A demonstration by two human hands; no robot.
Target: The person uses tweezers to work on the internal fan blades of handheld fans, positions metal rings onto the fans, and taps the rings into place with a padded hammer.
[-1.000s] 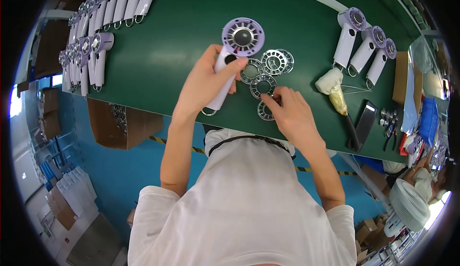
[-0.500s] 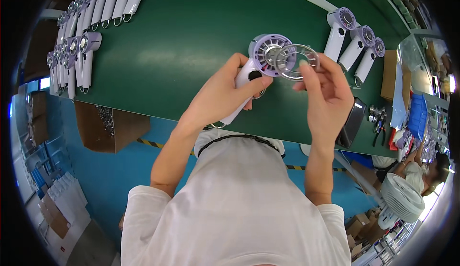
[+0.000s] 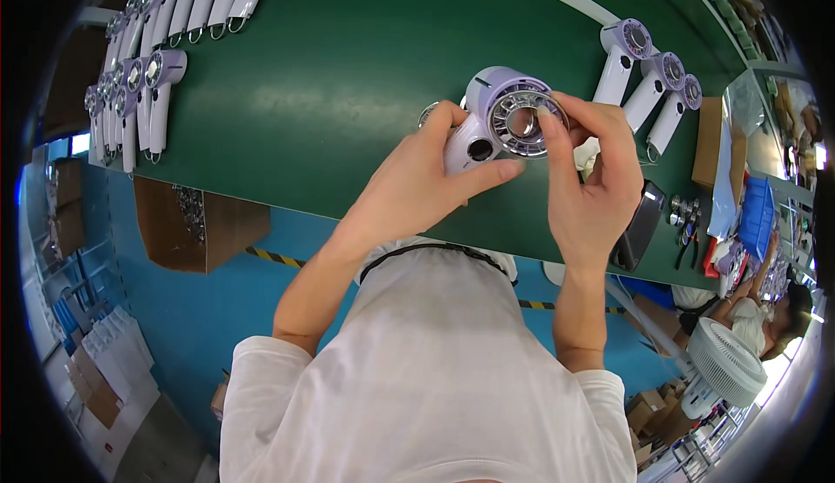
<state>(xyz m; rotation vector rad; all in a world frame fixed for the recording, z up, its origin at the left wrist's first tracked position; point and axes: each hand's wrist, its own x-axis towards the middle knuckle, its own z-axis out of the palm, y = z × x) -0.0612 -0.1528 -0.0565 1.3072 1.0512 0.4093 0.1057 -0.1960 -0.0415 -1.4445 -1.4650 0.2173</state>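
My left hand (image 3: 416, 179) is wrapped round the white handle of a lilac handheld fan (image 3: 494, 83), whose round head is turned up toward me. My right hand (image 3: 593, 189) pinches a clear ring-shaped cover (image 3: 520, 146) and presses it against the front of the fan head. From this angle I cannot tell whether the cover is seated. Part of a small shiny piece shows just beyond my left fingers. Something whitish, partly hidden, lies beneath my right fingers.
Several similar fans (image 3: 158, 105) stand in rows at the left of the green table (image 3: 330, 83); three more fans (image 3: 617, 61) lie at the right. A black box-like object (image 3: 639, 226), pliers (image 3: 689, 238) and a blue bin (image 3: 757, 213) are at right. An open carton (image 3: 209, 231) sits below the left edge.
The clear cover has moved from beside the fan onto its front. My left hand has tilted the fan and shifted it slightly right, turning its face toward my right hand.
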